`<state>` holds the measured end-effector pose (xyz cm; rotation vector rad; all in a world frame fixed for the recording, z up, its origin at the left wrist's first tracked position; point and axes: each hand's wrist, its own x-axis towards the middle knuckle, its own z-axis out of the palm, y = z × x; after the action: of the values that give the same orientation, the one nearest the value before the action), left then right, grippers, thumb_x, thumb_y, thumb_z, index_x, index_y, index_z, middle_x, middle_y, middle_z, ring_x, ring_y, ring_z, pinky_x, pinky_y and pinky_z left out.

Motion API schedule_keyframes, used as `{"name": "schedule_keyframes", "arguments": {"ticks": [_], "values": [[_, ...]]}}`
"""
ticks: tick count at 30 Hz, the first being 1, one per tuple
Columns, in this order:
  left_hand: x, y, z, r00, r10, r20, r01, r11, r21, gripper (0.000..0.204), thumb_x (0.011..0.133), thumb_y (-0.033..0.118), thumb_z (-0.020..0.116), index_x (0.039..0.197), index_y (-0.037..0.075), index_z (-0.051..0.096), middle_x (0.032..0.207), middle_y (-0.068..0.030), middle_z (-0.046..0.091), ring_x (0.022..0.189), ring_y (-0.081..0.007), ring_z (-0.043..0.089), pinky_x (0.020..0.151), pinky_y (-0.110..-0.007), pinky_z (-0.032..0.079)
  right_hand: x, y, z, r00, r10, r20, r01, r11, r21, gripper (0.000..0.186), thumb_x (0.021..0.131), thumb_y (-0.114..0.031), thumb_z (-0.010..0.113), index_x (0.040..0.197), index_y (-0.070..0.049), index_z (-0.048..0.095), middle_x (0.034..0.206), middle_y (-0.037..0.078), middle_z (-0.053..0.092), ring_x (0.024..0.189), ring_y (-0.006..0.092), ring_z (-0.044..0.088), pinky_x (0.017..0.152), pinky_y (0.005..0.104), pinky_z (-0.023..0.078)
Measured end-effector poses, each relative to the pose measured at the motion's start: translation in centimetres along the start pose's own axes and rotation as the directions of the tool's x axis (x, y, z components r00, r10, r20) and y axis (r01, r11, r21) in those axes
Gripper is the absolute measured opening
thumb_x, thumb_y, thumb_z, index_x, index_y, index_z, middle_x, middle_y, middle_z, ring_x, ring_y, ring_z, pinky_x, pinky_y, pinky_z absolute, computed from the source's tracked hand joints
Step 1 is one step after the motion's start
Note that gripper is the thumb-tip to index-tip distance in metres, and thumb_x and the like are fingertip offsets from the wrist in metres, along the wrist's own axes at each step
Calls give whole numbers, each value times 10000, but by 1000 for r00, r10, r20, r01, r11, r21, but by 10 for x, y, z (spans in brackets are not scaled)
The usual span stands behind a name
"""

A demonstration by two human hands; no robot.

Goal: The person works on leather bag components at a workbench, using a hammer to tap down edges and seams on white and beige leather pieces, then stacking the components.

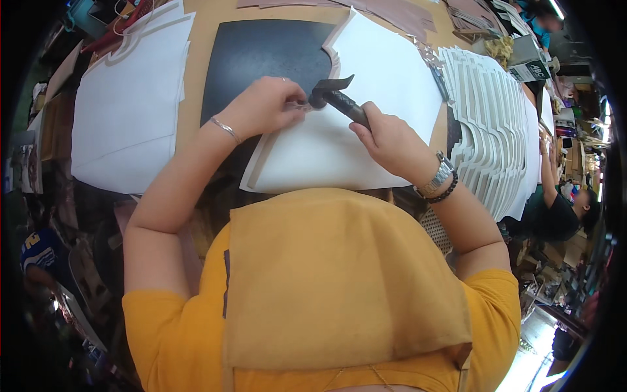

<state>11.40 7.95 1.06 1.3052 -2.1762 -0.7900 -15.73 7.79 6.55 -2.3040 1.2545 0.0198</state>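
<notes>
My right hand [397, 142] is wrapped round the dark handle of a hammer [345, 104]. The hammer's head rests on or just above the edge of a large white sheet piece [385, 75], close to my left fingertips. With bent fingers, my left hand [271, 108] pinches that same edge, where a narrow strip is folded over; part of the fold is hidden by the fingers. Beneath the white piece lies a black board [261, 55]. The folded strip shows paler brown above and below my left hand.
A stack of white pieces [130, 111] lies on the left of the tan table [196, 59]. Several overlapping white pieces with folded edges [490, 124] cover the right. Brownish sheets [392, 14] lie at the back. Another person [555, 202] is at far right.
</notes>
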Motion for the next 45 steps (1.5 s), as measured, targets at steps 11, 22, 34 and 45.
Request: {"name": "schedule_keyframes", "arguments": {"ticks": [11,22,34,45], "values": [[-4,-2,-4,975,213,58,-220,927,304,89,867,148,701,910,70,692,911,-56,653,820,-285,645,728,-395,530,-7,-5,14,996,14,-86,2,983,185,317,1017,-328,552,1061,-20,488,712,234,639,675,437,633,618,507,495],[-13,-9,5,926,376,-40,-316,827,465,95,864,171,713,848,97,656,907,-17,659,767,-240,632,675,-352,516,-6,-12,10,995,-26,-101,34,997,75,318,1017,-327,550,1018,-17,478,736,225,643,691,430,640,624,501,503],[-17,-5,4,976,202,-79,-183,963,196,77,857,100,700,900,46,665,921,-71,673,794,-273,654,737,-362,544,-8,-16,8,994,-76,-83,81,995,57,303,1008,-299,570,1004,-11,475,729,221,623,681,423,631,616,502,494],[-53,12,22,960,83,-269,-4,960,280,299,849,271,753,1013,40,660,1097,-127,637,972,-315,639,849,-411,517,-7,-13,17,997,-51,-65,66,966,250,297,1012,-294,566,1072,-6,527,740,228,640,702,427,631,635,484,489]]}}
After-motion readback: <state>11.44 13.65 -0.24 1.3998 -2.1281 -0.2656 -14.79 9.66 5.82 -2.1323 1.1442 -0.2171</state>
